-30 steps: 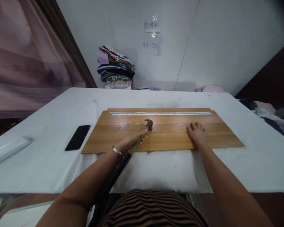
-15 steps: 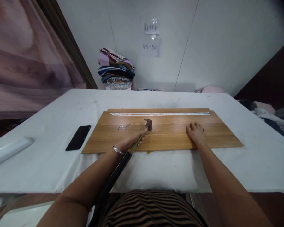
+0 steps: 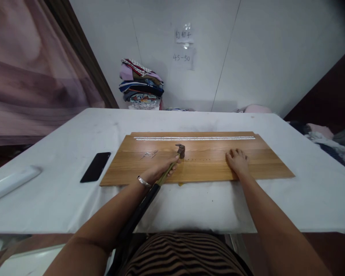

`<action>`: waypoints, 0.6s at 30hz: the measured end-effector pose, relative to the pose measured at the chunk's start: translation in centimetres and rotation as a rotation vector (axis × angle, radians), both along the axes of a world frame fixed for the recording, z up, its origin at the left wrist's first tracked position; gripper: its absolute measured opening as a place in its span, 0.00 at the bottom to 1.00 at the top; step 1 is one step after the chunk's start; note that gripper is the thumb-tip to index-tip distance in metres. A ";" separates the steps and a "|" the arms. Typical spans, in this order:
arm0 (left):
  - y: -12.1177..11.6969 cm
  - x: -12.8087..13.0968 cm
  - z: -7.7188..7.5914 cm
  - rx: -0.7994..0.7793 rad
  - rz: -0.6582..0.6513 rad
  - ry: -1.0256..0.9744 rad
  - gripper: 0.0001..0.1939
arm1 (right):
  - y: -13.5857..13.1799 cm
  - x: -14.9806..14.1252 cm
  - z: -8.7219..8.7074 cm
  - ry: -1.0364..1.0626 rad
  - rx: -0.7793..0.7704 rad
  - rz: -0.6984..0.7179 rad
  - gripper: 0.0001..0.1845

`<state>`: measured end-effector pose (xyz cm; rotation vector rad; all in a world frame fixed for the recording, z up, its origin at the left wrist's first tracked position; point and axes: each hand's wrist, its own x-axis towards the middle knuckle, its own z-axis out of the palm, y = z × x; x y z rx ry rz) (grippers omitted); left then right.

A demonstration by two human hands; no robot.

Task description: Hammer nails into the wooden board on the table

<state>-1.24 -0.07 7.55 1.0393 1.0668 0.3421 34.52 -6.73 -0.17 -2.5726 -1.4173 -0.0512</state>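
A long wooden board (image 3: pixel 261 163) lies on the white table (image 3: pixel 60 184). My left hand (image 3: pixel 161 170) is wrapped round the neck of a hammer (image 3: pixel 180 150), just below its dark head, which rests on the board at the left end of a short row of small nails (image 3: pixel 198 160). The hammer's long handle runs back under my forearm. My right hand (image 3: pixel 238 163) lies flat on the board, fingers stretched out, to the right of the nail row. A few loose nails (image 3: pixel 149 155) lie on the board left of the hammer.
A white measuring strip (image 3: pixel 195 138) runs along the board's far edge. A black phone (image 3: pixel 95 172) lies left of the board, and a white oblong object (image 3: pixel 11 182) sits at the table's left edge. Folded clothes (image 3: pixel 140 84) are stacked against the back wall.
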 end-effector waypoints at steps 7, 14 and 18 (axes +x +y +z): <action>-0.2 0.0 0.3 0.030 -0.020 -0.017 0.21 | 0.0 0.1 0.0 -0.005 -0.015 -0.003 0.26; 0.1 -0.1 -0.1 0.063 -0.024 -0.019 0.22 | 0.2 0.0 -0.1 0.013 -0.022 0.001 0.27; -0.2 0.1 -0.1 0.077 0.002 0.008 0.20 | 0.1 -0.1 0.2 0.013 -0.016 0.012 0.26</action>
